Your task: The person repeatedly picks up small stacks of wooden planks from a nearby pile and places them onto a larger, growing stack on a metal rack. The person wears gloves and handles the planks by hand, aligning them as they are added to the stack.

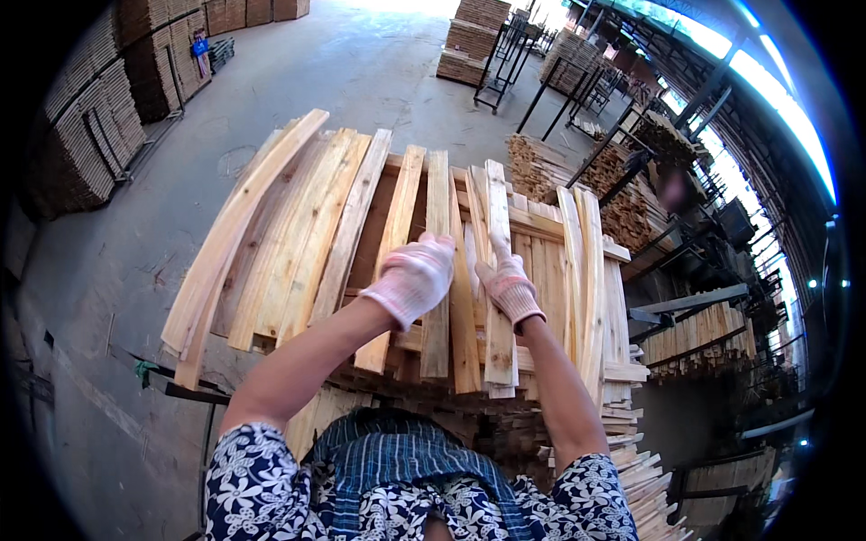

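Both my hands wear pale pinkish-white knit gloves. My left hand [417,273] is closed on a narrow wooden slat [435,334] that lies lengthwise away from me; the palm side is hidden. A short way to the right, my right hand [510,285] is wrapped round another wooden slat [499,347], its thumb along the left edge. Between the two hands lies a loose thin slat [463,334], slightly askew. Beneath them all is a stack of boards [546,270] with crosswise pieces.
Loose boards [302,243] lie side by side on the left of the stack, some overhanging its edge. Two bowed slats [586,270] rest at the right. Tall timber stacks [86,135] stand far left. Metal racks [505,63] and piled sticks [577,176] are beyond, on the concrete floor.
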### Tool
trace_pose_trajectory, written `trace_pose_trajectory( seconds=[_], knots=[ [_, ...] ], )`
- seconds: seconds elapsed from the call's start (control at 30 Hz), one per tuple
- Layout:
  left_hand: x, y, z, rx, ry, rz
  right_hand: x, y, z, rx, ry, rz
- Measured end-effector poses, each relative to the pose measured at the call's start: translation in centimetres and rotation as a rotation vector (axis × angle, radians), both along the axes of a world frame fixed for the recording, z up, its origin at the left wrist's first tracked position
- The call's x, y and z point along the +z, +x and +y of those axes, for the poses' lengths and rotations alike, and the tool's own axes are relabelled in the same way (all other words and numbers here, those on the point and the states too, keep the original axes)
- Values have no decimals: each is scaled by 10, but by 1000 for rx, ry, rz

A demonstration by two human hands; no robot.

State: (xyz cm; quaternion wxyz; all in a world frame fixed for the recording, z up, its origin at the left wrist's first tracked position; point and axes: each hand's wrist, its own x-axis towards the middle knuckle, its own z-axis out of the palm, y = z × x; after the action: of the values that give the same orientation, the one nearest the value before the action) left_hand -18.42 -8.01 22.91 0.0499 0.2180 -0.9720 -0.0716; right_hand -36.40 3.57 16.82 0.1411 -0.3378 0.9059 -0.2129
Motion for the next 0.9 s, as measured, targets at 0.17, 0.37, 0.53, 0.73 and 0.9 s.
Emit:
trace_pose_trajectory(
  seconds=[0.17, 0.37, 0.53, 0.73, 0.9],
  knots=[
    [-43, -48, 9, 90, 125, 68, 5, 1, 2, 29, -50, -3],
    [-40, -68, -5, 27, 181, 149, 3, -4, -9, 17, -135, -60],
    [-36, -44, -14, -75, 78, 339, -24, -1, -30, 54, -151, -43],
    [-41, 79, -140, 283, 31, 138, 19, 60, -67, 65, -200, -132],
    [-33, 69, -130, 300, 219, -71, -39, 78, -125, 84, -13, -32]
  ],
)
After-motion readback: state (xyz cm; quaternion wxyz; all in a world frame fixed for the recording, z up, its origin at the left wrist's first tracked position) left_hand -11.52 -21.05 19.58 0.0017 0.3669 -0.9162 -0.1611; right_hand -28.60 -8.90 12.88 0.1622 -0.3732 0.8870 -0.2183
